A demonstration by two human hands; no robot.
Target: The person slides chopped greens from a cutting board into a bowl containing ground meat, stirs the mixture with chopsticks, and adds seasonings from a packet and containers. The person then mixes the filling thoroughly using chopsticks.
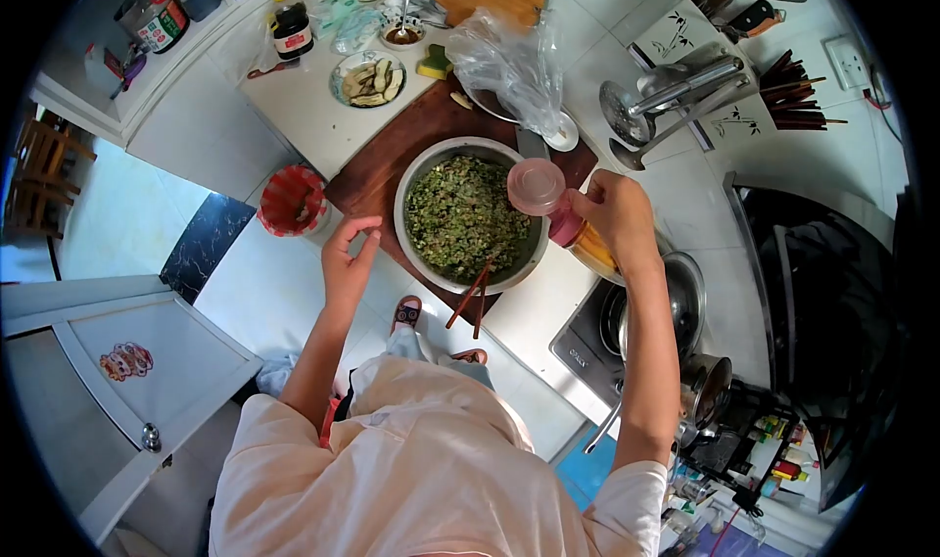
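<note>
Right hand (619, 214): thumb and fingers pinched round a see-through jar (565, 226), pink round lid (536, 185) swung out on the bowl side. Far fingers hidden, so exact finger spread on the jar: can't tell. Jar is up over the right edge of the metal bowl (399, 214), lid reaching over the chopped green mix (460, 209). Whether anything leaves the jar: can't tell.

Left hand (349, 254): holds nothing, fingers loosely curled, thumb and forefinger apart, off the left side of the bowl, nearest to the board edge.

Bowl sits on the dark red board (370, 187). Chopsticks (477, 298) lean on the near rim, tips in the mix, thick ends sticking out toward the person. Plate (335, 85) of pale slices beyond, plastic bag (504, 68) past the far rim.

Handling notes, my judgement: firm pinch low on the jar, lid clear of the mouth, so the wrist alone sets the tilt. Mouth best well inside the rim; at the edge, spills land on the board. Small tilts, moved about, beat one big one. Free left hand could steady the bowl. Sleeve and forearm best clear of the chopstick ends; a knock could flip them out.
</note>
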